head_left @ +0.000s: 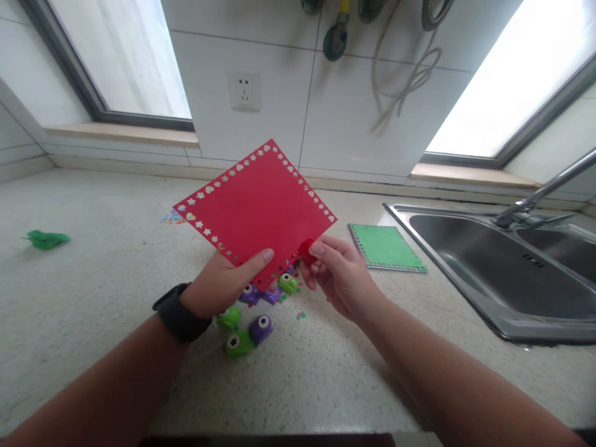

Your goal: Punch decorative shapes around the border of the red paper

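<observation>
A red sheet of paper (pixel 261 205) is held up above the counter, its border punched with small hearts, stars and other shapes. My left hand (pixel 233 273) grips its lower left edge, thumb on top. In my right hand (pixel 339 267) a small red craft punch (pixel 306 250) is pinched at the paper's lower right edge; fingers cover part of it. Below the sheet stand several green and purple craft punches, among them a purple punch (pixel 261 328) and a green punch (pixel 238 343). Tiny paper cutouts (pixel 301 316) lie scattered beside them.
A stack of punched paper with a green sheet (pixel 390 246) on top lies to the right, near the metal sink (pixel 456 273) and its faucet (pixel 526 208). Far left on the counter (pixel 93 298) is a crumpled green item (pixel 46 239). The tiled wall has a socket (pixel 244 91).
</observation>
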Demonstrator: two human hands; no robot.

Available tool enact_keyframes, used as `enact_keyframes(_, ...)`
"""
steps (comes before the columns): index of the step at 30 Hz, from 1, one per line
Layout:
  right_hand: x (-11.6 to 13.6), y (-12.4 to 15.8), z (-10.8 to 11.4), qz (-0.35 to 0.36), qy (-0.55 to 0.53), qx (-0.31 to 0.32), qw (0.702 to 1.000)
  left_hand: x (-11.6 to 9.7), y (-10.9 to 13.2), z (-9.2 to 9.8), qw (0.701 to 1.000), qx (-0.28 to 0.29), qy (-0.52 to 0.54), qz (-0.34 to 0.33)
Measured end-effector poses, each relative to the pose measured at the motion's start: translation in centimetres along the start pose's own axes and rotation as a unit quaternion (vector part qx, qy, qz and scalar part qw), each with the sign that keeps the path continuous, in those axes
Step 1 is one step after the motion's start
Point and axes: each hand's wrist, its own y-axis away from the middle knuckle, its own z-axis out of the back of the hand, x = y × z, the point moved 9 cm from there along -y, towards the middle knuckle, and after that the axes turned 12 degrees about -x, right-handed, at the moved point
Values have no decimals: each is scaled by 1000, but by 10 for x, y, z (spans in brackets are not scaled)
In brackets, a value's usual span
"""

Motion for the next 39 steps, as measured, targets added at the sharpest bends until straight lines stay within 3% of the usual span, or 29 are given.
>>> enact_keyframes(4, 7, -4, 15, 26, 54, -42, 997, -2, -2, 3, 999, 3, 47, 13)
enact_keyframes(7, 15, -6, 22, 64, 240, -38, 968, 2, -5, 8, 996, -7, 72, 53)
enact_keyframes(10, 18, -3, 13, 132, 491, 55, 860, 0, -9, 18, 994, -54, 82, 51)
enact_keyframes(12, 16, 2, 6, 171, 583, 123, 785, 2, -10, 20, 992, -61, 91, 68)
enact_keyframes(14, 12, 7, 0, 177, 611, 173, 752, 5, -11, 21, 990, -60, 99, 80)
enact_keyframes(17, 4, 11, -1, 126, 615, 202, 751, 5, -13, 27, 992, -72, 92, 52)
enact_keyframes(21, -3, 15, -2, 92, 645, 223, 725, 15, -14, 24, 991, -40, 103, 81)
enact_keyframes(25, -3, 14, 1, 105, 701, 214, 672, 11, -15, 20, 987, -26, 136, 77)
enact_keyframes(28, -2, 11, 5, 103, 726, 199, 650, 10, -15, 14, 984, -2, 153, 90)
enact_keyframes(31, 0, 9, 9, 102, 726, 190, 653, 11, -13, 9, 985, 34, 139, 98)
enact_keyframes(33, 2, 6, 13, 96, 708, 175, 678, 12, -12, 8, 987, 46, 125, 91)
enact_keyframes(35, 7, 0, 18, 97, 659, 137, 733, 13, -11, 8, 988, 55, 116, 84)
enact_keyframes(39, 19, -10, 25, 94, 440, 66, 891, 12, -8, 3, 986, 77, 123, 86)
